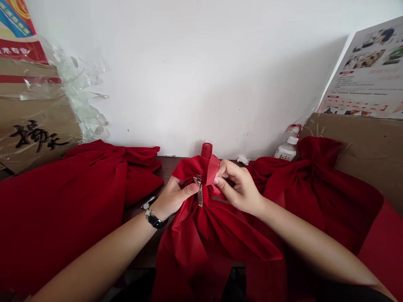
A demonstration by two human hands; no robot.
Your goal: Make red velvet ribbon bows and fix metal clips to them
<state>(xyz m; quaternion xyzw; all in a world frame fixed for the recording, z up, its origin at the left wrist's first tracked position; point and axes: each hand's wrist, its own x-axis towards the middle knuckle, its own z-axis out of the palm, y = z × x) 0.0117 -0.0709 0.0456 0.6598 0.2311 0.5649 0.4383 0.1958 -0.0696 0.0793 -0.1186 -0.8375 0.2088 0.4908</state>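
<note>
Left to right. A cardboard box [37, 136] with black brush characters is propped against the white wall [189, 75], a printed red-and-blue package [19, 29] is seen above it, and crumpled clear plastic film [80, 96] is bunched along its edge. A large red cloth bow [63, 209] is laid at the left, over the edge of the dark wood surface [170, 165].

Centre: a third red cloth bow [201, 226] is held at the surface edge, with a metal alligator clip [198, 191] fixed upright on its gathered middle. The left hand [174, 197], with a black-strapped watch [154, 220] on its wrist, is closed on the cloth, its thumb just beside the clip. The right hand [236, 186] is pinched nearly shut, its fingers [220, 180] gripping a narrow red cloth strip [212, 170].

Behind the hands, an upright red ribbon roll [206, 150] is stuck with pins. A small white scrap [243, 160] is lying on the surface. Further right, a white plastic bottle [287, 150] with red string at its neck is standing behind a fourth... correction: a second-side red cloth bow [315, 188], which is laid against a brown cardboard sheet [346, 151]. A printed poster [368, 71] is leaned on the wall above.
</note>
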